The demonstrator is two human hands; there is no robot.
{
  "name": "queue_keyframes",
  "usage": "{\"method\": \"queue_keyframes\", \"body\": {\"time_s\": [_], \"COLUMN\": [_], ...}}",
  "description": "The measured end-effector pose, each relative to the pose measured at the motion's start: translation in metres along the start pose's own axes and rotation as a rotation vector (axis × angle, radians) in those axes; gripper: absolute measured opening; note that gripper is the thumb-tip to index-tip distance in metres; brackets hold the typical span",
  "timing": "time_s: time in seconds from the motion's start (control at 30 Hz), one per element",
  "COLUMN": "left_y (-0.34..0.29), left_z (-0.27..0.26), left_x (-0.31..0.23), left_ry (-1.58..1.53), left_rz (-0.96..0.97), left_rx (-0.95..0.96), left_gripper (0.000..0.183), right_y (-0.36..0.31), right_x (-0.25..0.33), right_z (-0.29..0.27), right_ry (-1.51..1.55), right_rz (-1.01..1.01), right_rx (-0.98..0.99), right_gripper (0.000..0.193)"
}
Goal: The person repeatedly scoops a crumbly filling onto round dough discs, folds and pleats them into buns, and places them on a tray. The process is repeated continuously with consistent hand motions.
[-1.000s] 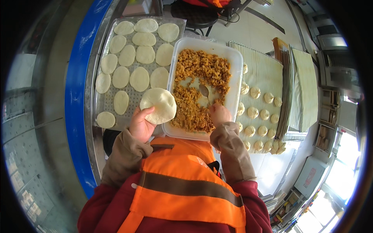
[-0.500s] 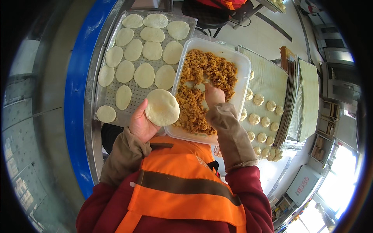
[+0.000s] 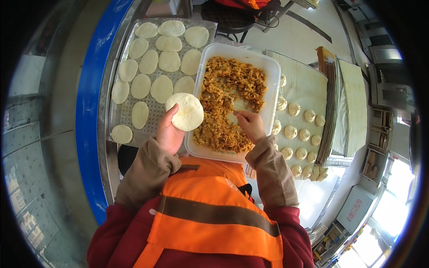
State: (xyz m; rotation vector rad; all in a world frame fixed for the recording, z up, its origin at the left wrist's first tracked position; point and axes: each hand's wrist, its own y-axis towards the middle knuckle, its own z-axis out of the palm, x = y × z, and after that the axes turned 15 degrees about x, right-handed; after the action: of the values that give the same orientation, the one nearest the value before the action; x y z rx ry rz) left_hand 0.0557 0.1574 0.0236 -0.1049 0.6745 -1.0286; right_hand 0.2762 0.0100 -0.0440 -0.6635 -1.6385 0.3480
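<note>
My left hand [image 3: 170,134] is closed on the edge of a round, flat dough wrapper [image 3: 184,111], thumb on top. The wrapper is held up between the perforated tray and the tub of filling. My right hand [image 3: 250,126] is over the right part of the translucent plastic tub [image 3: 277,82], its fingers pinched together. Whatever is between those fingertips is too small to make out. Crumbly orange-brown filling [image 3: 219,129] lies in the tub in two heaps, with the pale bottom showing between them near my right fingertips.
Several flat dough wrappers [image 3: 161,89] lie in rows on a perforated metal tray [image 3: 149,117] at the left. Beyond the tub, at the right, pleated buns [image 3: 291,131] rest on a lined tray [image 3: 308,85]. Stacked trays [image 3: 351,107] stand farther right. A black stool [image 3: 225,18] is at the back.
My right hand has drawn back from the filling toward me, and its fingertips now show. The left hand still holds the wrapper, shifted slightly up. The view has shifted a little.
</note>
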Motion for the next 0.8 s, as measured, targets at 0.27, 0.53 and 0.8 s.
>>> {"method": "queue_keyframes", "body": {"time_s": [0.27,0.53,0.8], "left_y": [0.011,-0.007,-0.024], "left_z": [0.006,0.001,-0.018], "left_x": [0.022,0.018,0.005], "left_ry": [0.031,0.023,-0.032], "left_rz": [-0.008,-0.001,0.072], "left_rx": [-0.084,-0.12,-0.152], "left_gripper": [0.05,0.049,0.048], "right_y": [-0.029,0.047,0.042], "right_x": [0.015,0.021,0.006], "right_z": [-0.004,-0.002,0.029], "right_ry": [-0.828,-0.888,-0.483], "right_rz": [0.273,0.256,-0.127], "right_rx": [-0.213,-0.078,0.015], "right_gripper": [0.013,0.013,0.015]}}
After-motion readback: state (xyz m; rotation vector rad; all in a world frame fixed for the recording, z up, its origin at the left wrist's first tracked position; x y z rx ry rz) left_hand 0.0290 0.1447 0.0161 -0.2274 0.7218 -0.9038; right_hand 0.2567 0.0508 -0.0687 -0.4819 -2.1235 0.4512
